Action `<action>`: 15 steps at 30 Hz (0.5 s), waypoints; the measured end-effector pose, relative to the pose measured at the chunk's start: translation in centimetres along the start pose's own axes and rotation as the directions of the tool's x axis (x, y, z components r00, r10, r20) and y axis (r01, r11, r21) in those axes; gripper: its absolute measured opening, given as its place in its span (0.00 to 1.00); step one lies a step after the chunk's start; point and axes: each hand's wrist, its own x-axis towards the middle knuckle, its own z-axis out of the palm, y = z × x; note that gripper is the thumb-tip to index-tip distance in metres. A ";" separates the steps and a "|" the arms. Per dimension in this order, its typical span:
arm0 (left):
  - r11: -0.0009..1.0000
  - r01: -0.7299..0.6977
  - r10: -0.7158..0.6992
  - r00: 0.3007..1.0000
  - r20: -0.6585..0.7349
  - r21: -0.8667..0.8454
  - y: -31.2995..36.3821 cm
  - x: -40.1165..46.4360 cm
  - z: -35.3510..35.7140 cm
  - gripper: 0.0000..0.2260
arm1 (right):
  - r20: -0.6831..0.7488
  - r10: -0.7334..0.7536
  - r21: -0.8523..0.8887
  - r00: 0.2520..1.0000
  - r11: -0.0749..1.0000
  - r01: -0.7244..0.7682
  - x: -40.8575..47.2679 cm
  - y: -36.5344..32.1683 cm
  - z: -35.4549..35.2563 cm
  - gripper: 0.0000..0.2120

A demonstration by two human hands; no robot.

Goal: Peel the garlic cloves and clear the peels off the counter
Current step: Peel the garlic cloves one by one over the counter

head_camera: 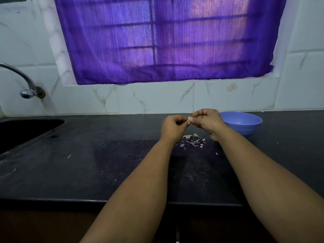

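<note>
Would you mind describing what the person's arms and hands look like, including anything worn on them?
Both forearms are bare up to the bottom edge of the picture, with no sleeves in view. The left hand and the right hand wear no gloves, and no watch, bracelet or ring shows. The fingernails are too small to judge.

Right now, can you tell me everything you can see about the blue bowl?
The blue bowl is round, plain and smooth, and looks like plastic. It stands upright on the black counter, near the tiled wall, just behind the right hand, which hides its left edge. The part of its inside that shows looks empty. Whether the hand touches it cannot be told. The garlic peels lie apart from it.
</note>
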 end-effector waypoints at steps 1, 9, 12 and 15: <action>1.000 0.011 -0.011 1.000 -0.001 -0.013 0.1 0.0 0.0 0.07 | -0.006 -0.003 -0.018 1.000 1.000 0.003 0.0 0.0 0.0 0.08; 0.992 0.081 -0.084 0.996 -0.033 -0.100 0.3 -0.2 -0.2 0.07 | 0.013 -0.095 -0.180 0.995 0.979 0.096 -0.1 0.2 0.2 0.06; 0.994 0.077 -0.081 0.995 -0.050 -0.079 0.3 -0.2 -0.3 0.08 | 0.015 -0.182 -0.324 0.983 0.930 0.177 -0.3 0.2 0.3 0.05; 0.995 0.063 -0.067 0.996 -0.050 -0.075 0.3 -0.1 -0.2 0.07 | 0.035 -0.238 -0.418 0.971 0.878 0.231 -0.4 0.2 0.3 0.03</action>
